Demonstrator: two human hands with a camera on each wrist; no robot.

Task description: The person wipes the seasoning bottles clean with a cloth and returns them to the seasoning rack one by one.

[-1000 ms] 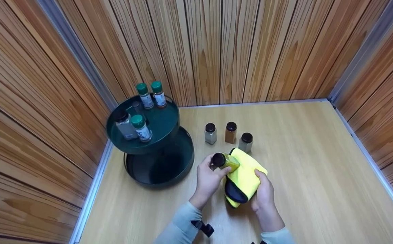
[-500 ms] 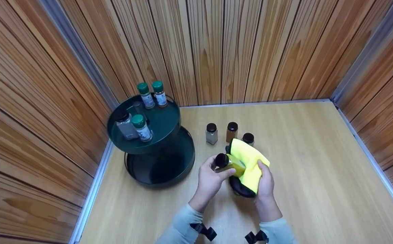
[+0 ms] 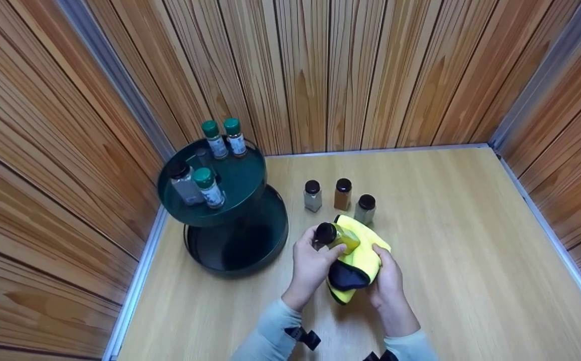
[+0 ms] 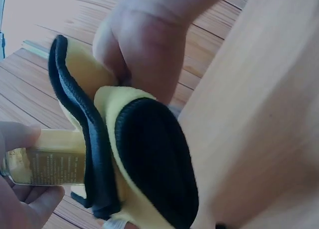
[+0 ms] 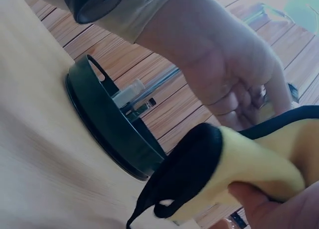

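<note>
My left hand (image 3: 310, 265) grips a small spice jar (image 3: 346, 239) with a dark cap and yellow contents, tilted on its side above the table. In the left wrist view, printed text shows on the jar (image 4: 57, 162), and its far end is hidden in the cloth. My right hand (image 3: 388, 281) holds a yellow cloth (image 3: 365, 260) with black edging and a dark reverse side, bunched against the jar. The right wrist view shows my right thumb (image 5: 254, 204) pressing on the cloth's fold. Most of the other right fingers are hidden behind it.
Three dark-capped spice jars stand just beyond my hands: a pale one (image 3: 313, 196), an orange-brown one (image 3: 343, 194) and a greyish one (image 3: 365, 209). A dark green two-tier round rack (image 3: 230, 213) stands left, with several jars on top. Wood-panelled walls (image 3: 300, 75) enclose the table (image 3: 450, 240).
The cloth has swung up over the jar's side, hiding part of the greyish jar, then back down. My right hand has moved with it. My left hand keeps hold of the jar, shifting slightly.
</note>
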